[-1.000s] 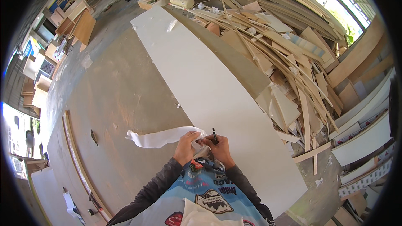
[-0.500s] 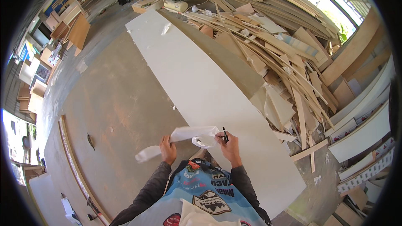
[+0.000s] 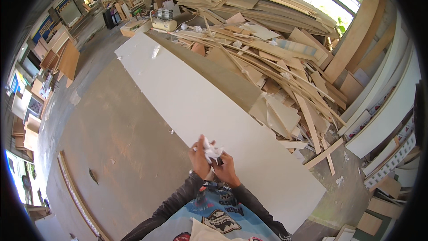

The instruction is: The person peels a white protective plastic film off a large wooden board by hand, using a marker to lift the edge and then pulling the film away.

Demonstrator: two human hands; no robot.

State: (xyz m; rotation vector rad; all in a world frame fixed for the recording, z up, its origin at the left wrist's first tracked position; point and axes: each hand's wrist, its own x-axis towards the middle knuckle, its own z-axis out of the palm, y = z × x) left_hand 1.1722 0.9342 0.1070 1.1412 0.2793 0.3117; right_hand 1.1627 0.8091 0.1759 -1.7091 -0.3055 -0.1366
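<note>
A crumpled wad of thin white strip (image 3: 213,151), paper or film, is bunched between my two hands in front of my body. My left hand (image 3: 200,158) is closed round its left side. From the right, the fingers of my right hand (image 3: 227,170) press into the same wad. A small dark bit shows by the right fingers; most of it is hidden. Beneath and beyond the hands lies a long white panel (image 3: 196,102), running diagonally across a wide brown board (image 3: 120,125).
A scrap of white film (image 3: 155,52) lies on the panel's far end. Wood offcuts (image 3: 285,71) are heaped at the right, with an air compressor (image 3: 165,22) behind. A long wooden strip (image 3: 73,192) and a dark leaf-shaped piece (image 3: 93,176) lie at left.
The stretched-out white strip has been gathered into a wad. My hands have come together, the left moving right and the right moving left. The black pen-like thing is now mostly hidden.
</note>
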